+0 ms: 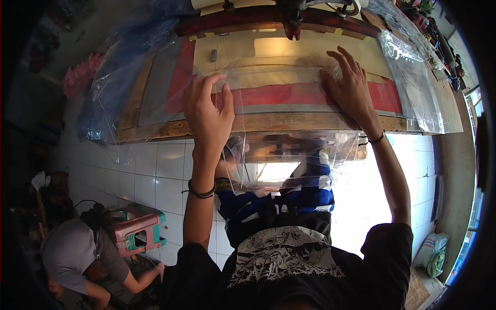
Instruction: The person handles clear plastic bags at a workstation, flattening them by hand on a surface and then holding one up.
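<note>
A clear plastic sheet point(279, 147) spans the space between my hands and hangs over the bench's front edge toward my lap. My left hand point(207, 106) is at its upper left corner, thumb and index finger drawn together on the plastic. At the upper right corner is my right hand point(351, 85), its thumb and fingers spread apart against or just above the film. Beneath lie a yellowish board point(289, 49) and a red strip point(279, 95) on the wooden-edged bench point(258, 125). A dark red curved metal bar point(237, 21) crosses the far side of the board.
Loose clear plastic point(413, 77) covers the bench's right end, and more bluish plastic point(116, 77) is heaped at the left. Another person point(77, 253) bends low at the lower left beside a pink and green plastic stool point(138, 230). White tiles point(170, 160) cover the floor.
</note>
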Tool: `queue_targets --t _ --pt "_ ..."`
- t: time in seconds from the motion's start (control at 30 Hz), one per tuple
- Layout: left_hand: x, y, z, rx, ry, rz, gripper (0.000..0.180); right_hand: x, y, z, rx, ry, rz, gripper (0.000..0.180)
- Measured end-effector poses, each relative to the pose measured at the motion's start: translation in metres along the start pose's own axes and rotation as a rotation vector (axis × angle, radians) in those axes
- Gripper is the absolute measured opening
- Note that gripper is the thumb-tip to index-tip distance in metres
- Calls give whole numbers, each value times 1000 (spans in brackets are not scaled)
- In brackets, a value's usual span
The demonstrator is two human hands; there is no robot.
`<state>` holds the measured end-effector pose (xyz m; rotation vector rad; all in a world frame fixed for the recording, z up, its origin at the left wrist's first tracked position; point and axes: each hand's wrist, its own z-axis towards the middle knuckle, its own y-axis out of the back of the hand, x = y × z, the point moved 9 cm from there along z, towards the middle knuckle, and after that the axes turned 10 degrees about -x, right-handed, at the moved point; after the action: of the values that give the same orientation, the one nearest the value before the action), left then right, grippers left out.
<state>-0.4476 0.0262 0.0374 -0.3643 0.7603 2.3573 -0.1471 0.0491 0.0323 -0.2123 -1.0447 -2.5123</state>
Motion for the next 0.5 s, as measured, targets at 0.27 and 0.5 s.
queue_targets --t 0.27,0.5 --pt "4 55 -133 -107 378 -129 57 28 65 -79 -148 -14 -9 25" --pt "36 -20 -217 210 958 -964 41 17 54 -196 -236 -521 457 77"
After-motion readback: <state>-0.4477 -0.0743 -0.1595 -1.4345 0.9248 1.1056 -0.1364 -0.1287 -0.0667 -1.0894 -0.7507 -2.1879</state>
